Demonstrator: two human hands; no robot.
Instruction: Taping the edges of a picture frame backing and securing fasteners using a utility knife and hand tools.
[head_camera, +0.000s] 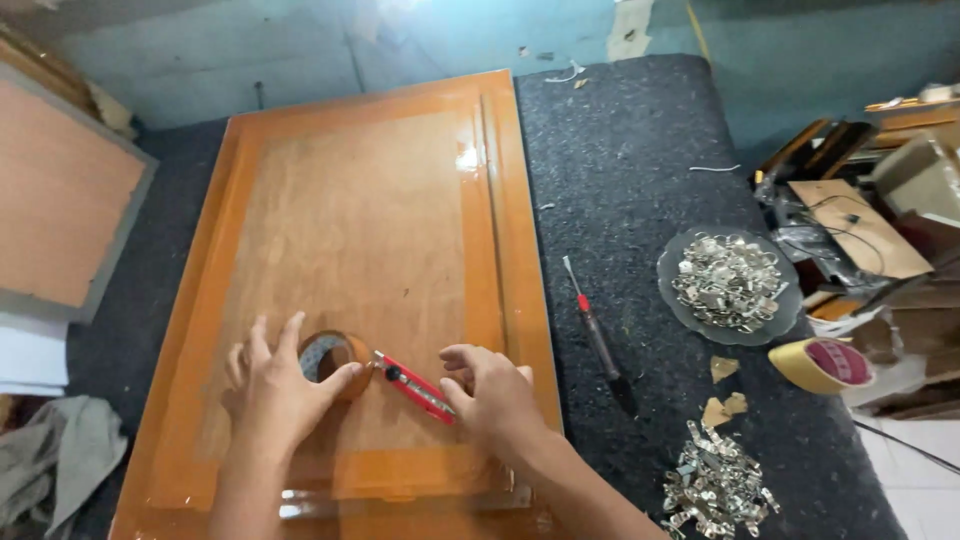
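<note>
A large brown backing board (360, 230) edged with shiny brown tape lies flat on a dark felt table (640, 170). My left hand (275, 385) rests on a roll of brown tape (330, 355) near the board's near edge, thumb against its side. My right hand (492, 390) holds a red utility knife (415, 385) by its rear end. The knife's tip points left and touches the tape roll. Both hands lie over the board's lower middle.
A red-handled screwdriver (592, 325) lies on the felt right of the board. A round glass dish (730, 285) holds several metal clips; more clips (715, 485) are heaped near the front. A yellow tape roll (825, 365) and clutter sit at right.
</note>
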